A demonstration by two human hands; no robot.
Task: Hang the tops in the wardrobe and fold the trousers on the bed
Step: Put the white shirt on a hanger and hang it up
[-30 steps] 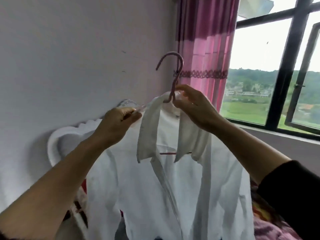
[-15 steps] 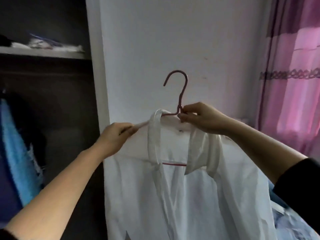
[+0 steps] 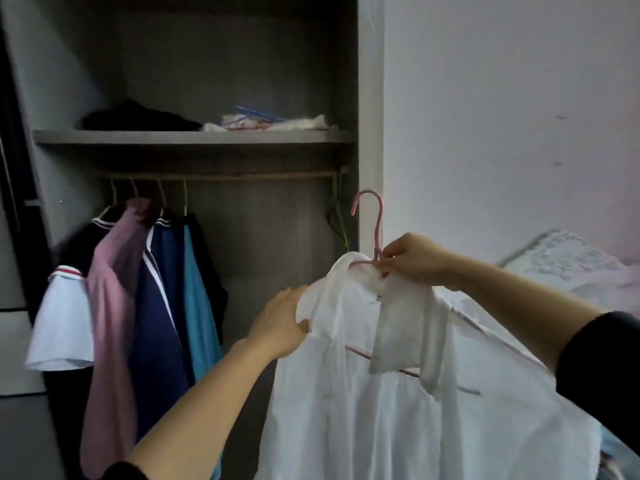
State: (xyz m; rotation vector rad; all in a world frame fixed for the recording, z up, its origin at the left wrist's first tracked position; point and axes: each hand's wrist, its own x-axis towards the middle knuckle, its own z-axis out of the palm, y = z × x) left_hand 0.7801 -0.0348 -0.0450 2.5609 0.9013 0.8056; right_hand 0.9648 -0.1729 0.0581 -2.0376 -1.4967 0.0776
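Note:
A white collared shirt (image 3: 398, 410) hangs on a pink hanger (image 3: 377, 220) in front of the open wardrobe. My right hand (image 3: 412, 259) pinches the hanger's neck just under the hook. My left hand (image 3: 282, 322) grips the shirt's left shoulder. The wardrobe rail (image 3: 221, 175) runs under a shelf, up and to the left of the hook. The hook is free in the air, level with the wardrobe's right side panel (image 3: 370, 133).
Several tops hang at the rail's left: white-sleeved (image 3: 62, 330), pink (image 3: 112, 306), navy (image 3: 161, 299), blue (image 3: 199, 299). Empty green hangers (image 3: 337, 216) hang at the rail's right end. Folded clothes (image 3: 138, 117) lie on the shelf. A bed headboard (image 3: 561, 258) shows at right.
My view has swung left from the window and curtain to the open wardrobe. Both hands carried the shirt on its hanger along, and the left hand moved onto the shoulder.

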